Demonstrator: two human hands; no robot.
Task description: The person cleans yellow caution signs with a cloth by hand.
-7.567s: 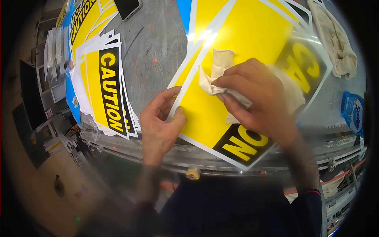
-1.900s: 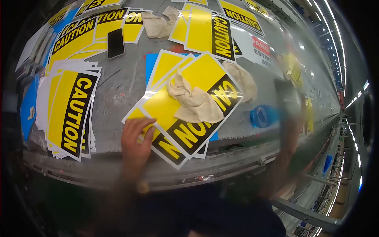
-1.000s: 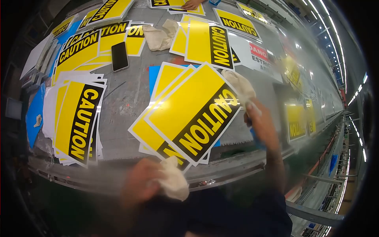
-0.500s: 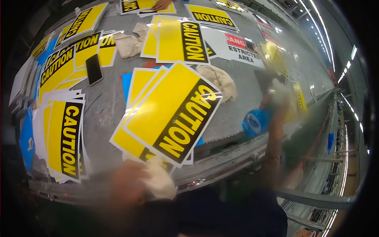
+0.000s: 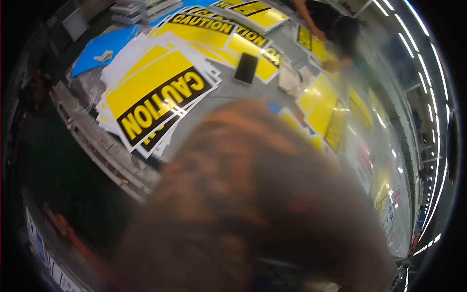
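A bent arm, apparently ending in my right hand, fills the middle and bottom of the view, very close to the camera and badly smeared. Its fingers cannot be made out, and I cannot tell whether it holds anything. My left hand is out of view. Left of the arm lies a fanned stack of yellow-and-black CAUTION signs on the grey table. The arm hides much of the table's near side. Beyond it, partly covered, more CAUTION signs lie beside a crumpled cream cloth.
A dark phone rests near further CAUTION signs at the back. Blue sheeting lies at the left corner, past the stack. At the far side, another person's arm reaches over the signs. The metal table edge runs along the left.
The view has swung left. An arm has come up close to the camera. The cloth by my left hand and the blue bottle near my right are out of sight.
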